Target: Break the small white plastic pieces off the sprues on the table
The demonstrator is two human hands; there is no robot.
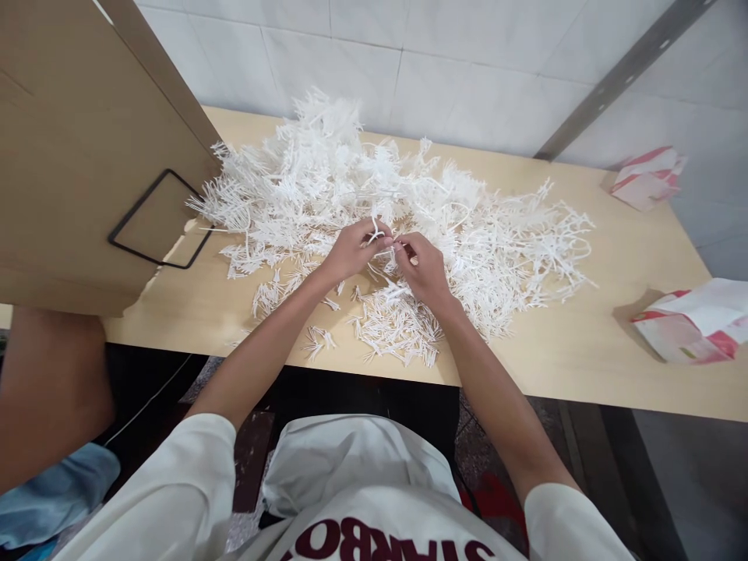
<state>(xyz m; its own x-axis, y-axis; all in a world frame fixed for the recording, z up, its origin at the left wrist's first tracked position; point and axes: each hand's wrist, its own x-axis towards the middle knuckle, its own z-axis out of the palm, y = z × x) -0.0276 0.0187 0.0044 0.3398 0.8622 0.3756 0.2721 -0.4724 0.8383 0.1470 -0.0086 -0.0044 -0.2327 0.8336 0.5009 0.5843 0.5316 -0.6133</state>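
Note:
In the head view, my left hand [353, 249] is closed, thumb and fingers pinching a thin white branched strand piece [377, 232]. Fingertip to fingertip with it, my right hand [425, 269] is also closed in a pinch on the end of what looks like the same piece. The exact point of grip is too small to make out. Behind and around both hands spreads a large tangled heap of white branched strands [327, 167]. Closer to the table's front edge, below my right hand, lies a lower pile of short white pieces [400, 327].
A cardboard panel [82, 140] stands at the left, with a black rectangular wire frame [114, 240] against it. Another person's arm [55, 382] shows below. Two red-and-white paper bags [648, 178] sit on the right of the wooden table [561, 343]. A tiled wall [467, 86] closes the back.

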